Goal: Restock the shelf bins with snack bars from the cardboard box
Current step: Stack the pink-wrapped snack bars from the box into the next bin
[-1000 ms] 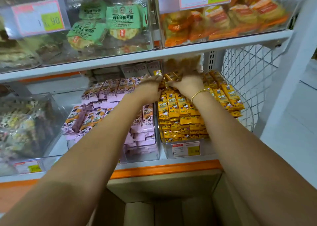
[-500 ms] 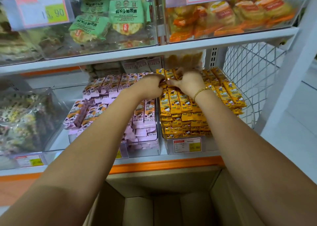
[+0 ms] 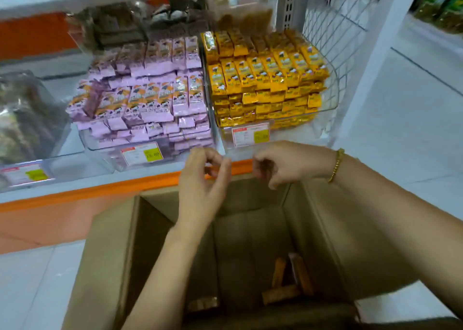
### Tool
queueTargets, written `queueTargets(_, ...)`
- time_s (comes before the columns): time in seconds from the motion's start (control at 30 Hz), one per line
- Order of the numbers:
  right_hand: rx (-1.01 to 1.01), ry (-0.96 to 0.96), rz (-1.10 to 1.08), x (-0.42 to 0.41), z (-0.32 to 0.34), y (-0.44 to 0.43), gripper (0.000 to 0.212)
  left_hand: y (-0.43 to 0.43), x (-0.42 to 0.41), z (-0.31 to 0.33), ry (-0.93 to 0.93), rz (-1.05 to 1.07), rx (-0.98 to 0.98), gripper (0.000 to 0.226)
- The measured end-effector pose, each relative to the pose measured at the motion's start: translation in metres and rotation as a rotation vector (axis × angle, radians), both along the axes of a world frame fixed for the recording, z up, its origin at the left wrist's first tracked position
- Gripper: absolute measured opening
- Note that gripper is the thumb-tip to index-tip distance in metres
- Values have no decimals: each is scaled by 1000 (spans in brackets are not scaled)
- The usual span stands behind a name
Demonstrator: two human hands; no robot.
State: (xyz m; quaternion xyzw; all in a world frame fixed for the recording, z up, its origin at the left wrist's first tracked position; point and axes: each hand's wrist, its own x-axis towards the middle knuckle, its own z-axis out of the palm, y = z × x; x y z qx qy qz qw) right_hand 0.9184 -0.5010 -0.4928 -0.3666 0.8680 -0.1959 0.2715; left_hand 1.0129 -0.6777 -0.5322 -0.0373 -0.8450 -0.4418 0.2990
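Over the open cardboard box (image 3: 112,232) that stands below the shelf, both hands hang in the air, just in front of the shelf's orange edge strip (image 3: 100,189). The left hand (image 3: 203,187) is raised from the wrist. Its grip is loose, with the fingers half curled toward the thumb and nothing between them. The right hand (image 3: 288,164) reaches in from the right with the knuckles up. Its grip is just as slack, the fingers drooping in a soft curl and holding nothing. A gold bracelet (image 3: 335,165) circles that wrist.

Deep in the box a few snack bars (image 3: 288,279) lie on the bottom. Some lean together near the right wall and one lies flat nearer the left.

On the shelf behind the hands, the right bin (image 3: 300,126) is packed with yellow bars (image 3: 265,79) stacked in neat rows above its rim. The left bin (image 3: 100,152), just beside it, holds pink bars (image 3: 150,94) heaped less evenly. Each bin has a price tag (image 3: 250,134) on its front. Wire mesh (image 3: 333,29) closes the shelf's right end.
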Motion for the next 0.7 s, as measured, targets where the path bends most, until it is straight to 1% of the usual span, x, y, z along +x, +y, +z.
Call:
queueTargets(0.07,137,-84,3,14,-46,3,27,3,10,-45,-228,4,82,16)
queueTargets(0.1,206,-107,-5,20,-69,3,25,4,12,-68,-377,-23,85,18)
queueTargets(0.17,343,-177,-49,30,-115,2,23,10,15,-107,-717,-139,47,18)
queueTargets(0.23,483,-248,-73,36,-158,1,26,19,18,-141,-1054,-276,93,6)
queueTargets(0.27,532,-280,-80,38,-175,2,28,23,20,-158,-1192,-321,135,7)
queueTargets(0.3,571,-301,-99,40,-188,3,29,25,22,-175,-1305,-343,158,16)
queueTargets(0.4,579,-354,-194,40,-225,11,34,30,32,-222,-1539,-383,221,29)
queueTargets(0.43,608,-353,-154,39,-236,11,33,32,37,-238,-1607,-398,205,31)
queueTargets(0.5,655,-404,-97,37,-257,10,33,36,46,-260,-1714,-461,129,34)
queueTargets(0.53,656,-446,-121,36,-268,8,35,38,50,-266,-1761,-510,83,35)
queueTargets(0.63,651,-477,-104,35,-281,5,39,46,55,-283,-1874,-640,2,39)
queueTargets(0.7,621,-502,-159,34,-288,4,36,52,57,-289,-1929,-687,-40,42)
